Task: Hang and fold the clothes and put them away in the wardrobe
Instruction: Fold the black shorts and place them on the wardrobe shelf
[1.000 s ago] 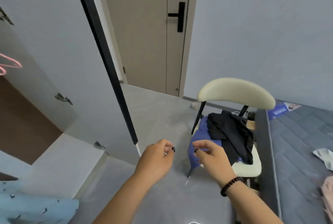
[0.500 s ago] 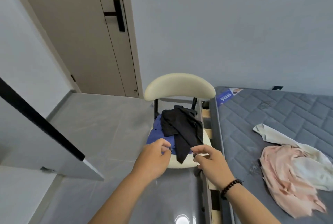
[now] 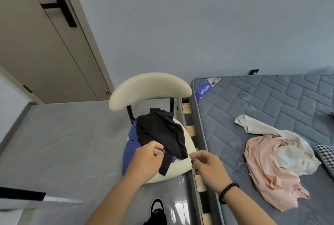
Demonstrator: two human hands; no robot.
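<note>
Two hands are seen above the front of one cream chair [image 3: 150,89]. The left hand [image 3: 146,161] is held with its fingers curled, the fingertips close to a hanging strip of the black garment [image 3: 160,132]; whether the cloth is actually pinched cannot be told. The right hand [image 3: 207,168] is held with loosely curled fingers just off the seat's right edge, and whether anything is held between them cannot be made out. One beaded bracelet [image 3: 228,192] is worn on the right wrist.

Two garments are piled on the chair seat: the black one on top and a blue one [image 3: 130,149] beneath it, the blue largely covered and draped over the seat's left edge. Two more garments are lying on the mattress [image 3: 271,98] to the right: a pink one [image 3: 267,168] and a cream one [image 3: 282,138], partly overlapping, so their shapes are hard to read. A checked cloth [image 3: 326,156] is cut off by the right edge.

One door [image 3: 45,44] with one black handle [image 3: 62,6] is seen at the upper left. One shoe [image 3: 156,207] is partly visible on the floor [image 3: 63,143] at the bottom.
</note>
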